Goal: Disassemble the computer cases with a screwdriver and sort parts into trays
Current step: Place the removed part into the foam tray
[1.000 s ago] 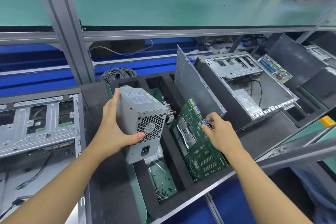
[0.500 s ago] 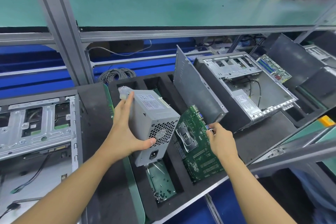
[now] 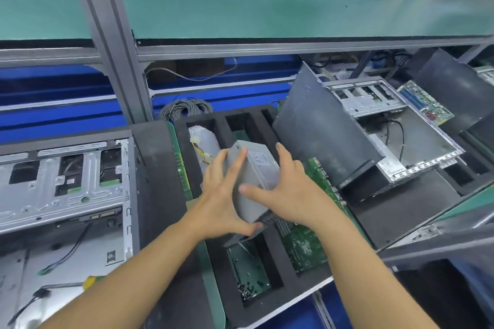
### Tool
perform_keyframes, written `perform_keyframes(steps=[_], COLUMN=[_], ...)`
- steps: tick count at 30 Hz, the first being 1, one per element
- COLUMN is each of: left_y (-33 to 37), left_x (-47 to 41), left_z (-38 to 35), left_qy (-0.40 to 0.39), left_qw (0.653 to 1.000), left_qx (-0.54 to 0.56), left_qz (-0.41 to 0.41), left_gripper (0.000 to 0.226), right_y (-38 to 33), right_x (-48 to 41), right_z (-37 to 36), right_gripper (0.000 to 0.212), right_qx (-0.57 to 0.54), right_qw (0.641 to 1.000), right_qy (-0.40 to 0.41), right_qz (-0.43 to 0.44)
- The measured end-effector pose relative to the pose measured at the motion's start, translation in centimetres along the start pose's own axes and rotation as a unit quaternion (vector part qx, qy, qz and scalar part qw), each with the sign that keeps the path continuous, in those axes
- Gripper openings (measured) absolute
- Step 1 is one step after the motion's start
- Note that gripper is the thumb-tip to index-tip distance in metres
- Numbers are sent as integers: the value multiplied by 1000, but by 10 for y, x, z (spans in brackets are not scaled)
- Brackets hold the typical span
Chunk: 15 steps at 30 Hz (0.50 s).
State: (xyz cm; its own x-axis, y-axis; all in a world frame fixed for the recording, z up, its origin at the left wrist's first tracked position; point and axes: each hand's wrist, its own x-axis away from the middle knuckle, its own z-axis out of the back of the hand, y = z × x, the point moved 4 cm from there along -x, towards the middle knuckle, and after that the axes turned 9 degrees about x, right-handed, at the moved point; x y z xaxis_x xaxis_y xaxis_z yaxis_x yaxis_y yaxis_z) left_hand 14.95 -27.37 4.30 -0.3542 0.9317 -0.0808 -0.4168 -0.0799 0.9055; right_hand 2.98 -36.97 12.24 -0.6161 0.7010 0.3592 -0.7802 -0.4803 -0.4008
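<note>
workbench: green-matted shelf (image 3: pixel 267 2) is running overhead.
foam tray (image 3: pixel 222 118): is sitting below, carrying a motherboard (image 3: pixel 304 246).
hands: left hand (image 3: pixel 222 203) and right hand (image 3: pixel 291 195) are gripping the power supply (image 3: pixel 254 168).

One view is on record: the head camera, worn, facing forward and down over the bench (image 3: pixel 212 283). I log it at close range. The foam tray (image 3: pixel 222 114) fills centre frame, with the upper shelf (image 3: pixel 240 2) at 12 o'clock.
</note>
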Motion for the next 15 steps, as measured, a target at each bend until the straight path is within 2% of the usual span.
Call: perform_keyframes(steps=[2,5,8,11,13,15], left_y=[0,-6,-13,-20,-34,-56], left_x=[-2,-5,-13,-25,-39,-54], left_z=[-9,-20,-23,-1,26,48], left_qy=[-12,-28,-65,-60,25,136], left_qw=[999,997,994,998,995,971], left_qx=[-23,-57,-74,-7,85,141], left_qz=[-32,-53,-40,-9,55,135], left_gripper=[142,143,147,141,110,49], right_y=[2,14,22,27,32,38], right_x=[-12,-24,-29,-34,-36,-36], right_z=[-7,-12,-12,-6,0,4], right_gripper=[122,111,104,98,96,94], right_qx=[49,1,-47,-18,4,5], right_qw=[998,997,997,998,998,998], right_qy=[-20,-43,-8,28,31,23], right_qz=[-27,-57,-56,-54,-57,-62])
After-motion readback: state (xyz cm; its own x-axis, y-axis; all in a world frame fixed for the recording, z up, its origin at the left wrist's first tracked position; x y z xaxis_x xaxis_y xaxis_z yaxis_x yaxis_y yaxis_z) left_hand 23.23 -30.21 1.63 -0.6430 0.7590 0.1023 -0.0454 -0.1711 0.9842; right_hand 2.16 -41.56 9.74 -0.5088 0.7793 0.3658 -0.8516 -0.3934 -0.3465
